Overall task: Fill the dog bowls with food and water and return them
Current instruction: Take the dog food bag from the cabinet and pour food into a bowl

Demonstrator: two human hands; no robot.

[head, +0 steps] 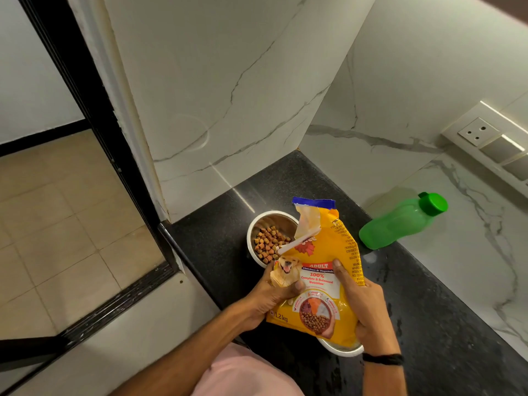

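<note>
Head view, left to right: my left hand (267, 300) grips the yellow dog food bag (323, 284) by its left edge, fingers (297, 286) curled round it. Beyond it a steel bowl (255, 224) holding kibble (268, 242) sits on the black worktop (428, 310), beside the bag's torn top. My right hand (364, 305) clasps the bag's right side above a second bowl (340, 351). A green bottle (400, 221) sits rightmost, by the wall.
</note>
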